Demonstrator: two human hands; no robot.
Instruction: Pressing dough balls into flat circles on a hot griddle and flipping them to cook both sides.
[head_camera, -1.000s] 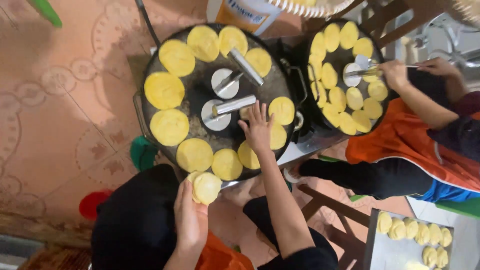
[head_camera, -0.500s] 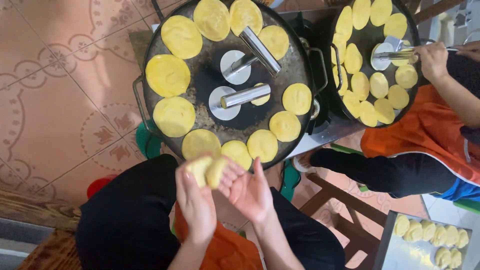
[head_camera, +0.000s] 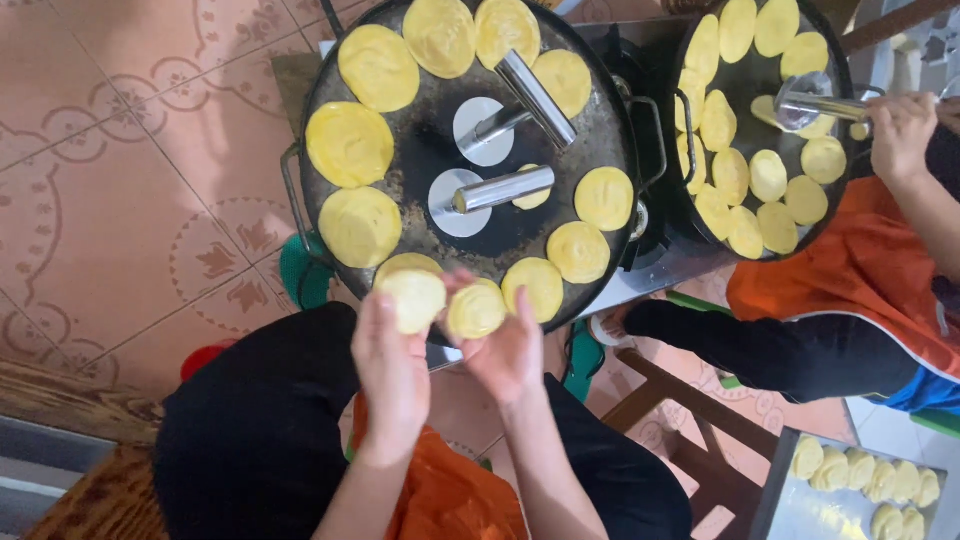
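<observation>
My left hand (head_camera: 392, 372) holds a pale yellow dough disc (head_camera: 415, 298) at the near rim of a big round black griddle (head_camera: 430, 165). Just to its right, my right hand (head_camera: 512, 352) holds a second yellow disc (head_camera: 477, 310). Both discs hover over the griddle's near edge, side by side and almost touching. Several flat yellow cakes (head_camera: 348, 144) lie in a ring around the griddle. Two round metal presses with bar handles (head_camera: 490, 190) rest at its centre.
A second black griddle (head_camera: 745, 95) with several yellow cakes stands to the right. There another person's hand (head_camera: 900, 130) grips a metal press (head_camera: 812, 102); that person wears an orange apron (head_camera: 850, 290). A metal tray (head_camera: 800, 510) of dough pieces sits at bottom right. Tiled floor lies to the left.
My right hand has drawn back from the griddle to my left hand. The dough held between both hands is now two discs, one in each hand.
</observation>
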